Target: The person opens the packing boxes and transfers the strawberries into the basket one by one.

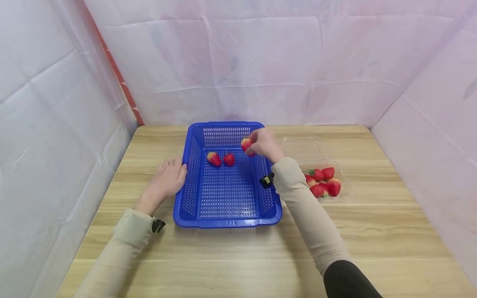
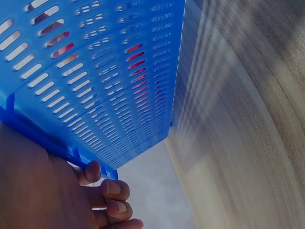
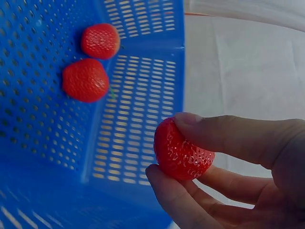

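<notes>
A blue plastic basket [image 1: 227,223] with slotted walls stands on the table. My right hand [image 1: 265,145] is over its far right part, pinching a strawberry [image 3: 182,150] between thumb and fingertips. Two more strawberries, one pale at its top [image 1: 214,159] and one red [image 1: 229,159], lie side by side on the basket floor. At the basket's left rim rests my left hand [image 1: 169,177], its fingers loosely bent along the outside in the left wrist view. Through the slots there, bits of red fruit show.
Right of the basket, a clear plastic box [image 1: 344,182] with its lid folded back holds several strawberries [image 1: 323,182]. My right forearm partly covers it. White cloth walls [image 1: 261,62] enclose the wooden table [image 1: 372,231] at the back and sides.
</notes>
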Action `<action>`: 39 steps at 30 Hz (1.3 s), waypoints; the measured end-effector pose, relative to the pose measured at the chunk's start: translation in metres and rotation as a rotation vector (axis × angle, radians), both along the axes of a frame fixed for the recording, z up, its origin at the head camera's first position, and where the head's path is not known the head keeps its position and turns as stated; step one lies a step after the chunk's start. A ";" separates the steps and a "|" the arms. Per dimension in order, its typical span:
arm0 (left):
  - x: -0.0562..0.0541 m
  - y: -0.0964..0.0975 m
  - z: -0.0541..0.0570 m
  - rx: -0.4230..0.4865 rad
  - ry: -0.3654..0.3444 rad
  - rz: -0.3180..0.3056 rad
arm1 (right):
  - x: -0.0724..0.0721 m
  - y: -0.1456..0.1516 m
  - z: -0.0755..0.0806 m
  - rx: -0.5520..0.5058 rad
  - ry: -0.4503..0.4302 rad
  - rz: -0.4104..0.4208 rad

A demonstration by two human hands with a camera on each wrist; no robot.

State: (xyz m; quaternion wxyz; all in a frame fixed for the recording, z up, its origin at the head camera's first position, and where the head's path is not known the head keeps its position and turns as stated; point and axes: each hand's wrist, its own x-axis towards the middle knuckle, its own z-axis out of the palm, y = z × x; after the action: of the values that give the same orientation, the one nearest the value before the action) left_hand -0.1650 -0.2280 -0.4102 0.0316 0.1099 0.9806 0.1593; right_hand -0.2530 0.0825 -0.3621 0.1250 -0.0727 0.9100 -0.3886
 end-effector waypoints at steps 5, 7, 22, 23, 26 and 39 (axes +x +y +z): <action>-0.001 0.000 0.000 -0.002 0.004 -0.002 | -0.009 -0.010 -0.007 0.022 -0.039 0.000; -0.001 0.000 0.000 -0.003 0.001 0.000 | -0.013 -0.014 -0.012 0.050 -0.019 0.002; 0.000 0.001 -0.001 0.003 0.002 -0.002 | -0.032 -0.037 -0.044 0.253 -0.060 0.050; 0.000 0.001 -0.001 0.004 -0.001 -0.001 | -0.033 -0.038 -0.047 0.265 -0.072 0.050; 0.000 0.001 -0.001 0.002 -0.015 0.000 | -0.039 -0.041 -0.054 0.293 -0.123 0.051; 0.002 -0.001 -0.002 0.018 -0.011 0.009 | -0.041 -0.046 -0.058 0.319 -0.205 0.064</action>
State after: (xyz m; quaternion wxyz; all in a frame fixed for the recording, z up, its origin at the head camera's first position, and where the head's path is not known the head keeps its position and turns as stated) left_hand -0.1626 -0.2295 -0.4125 0.0356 0.1050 0.9794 0.1688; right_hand -0.2944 0.0364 -0.4203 0.2394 -0.0410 0.9398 -0.2405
